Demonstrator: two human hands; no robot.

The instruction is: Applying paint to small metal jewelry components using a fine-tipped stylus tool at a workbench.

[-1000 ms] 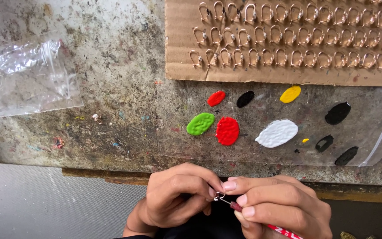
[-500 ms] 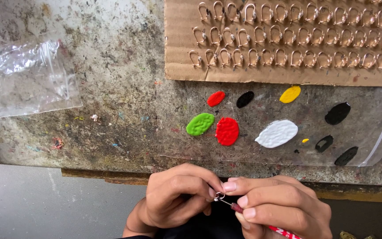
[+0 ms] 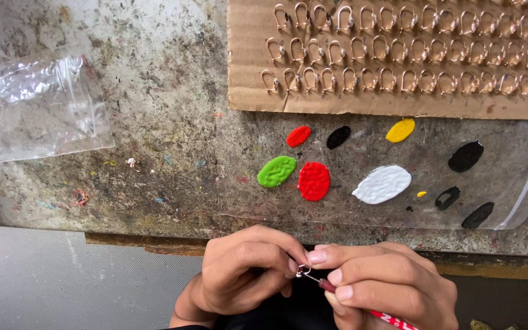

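At the bench (image 3: 154,122) edge, our left hand (image 3: 242,275) pinches a small hook (image 3: 304,270); right hand (image 3: 386,287) fingers closed on a brush (image 3: 337,292) touching it. Card (image 3: 392,55) hooks look unpainted; most work left.

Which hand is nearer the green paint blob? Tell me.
Left. The left hand sits just below the green paint blob; the right hand is below and farther right.
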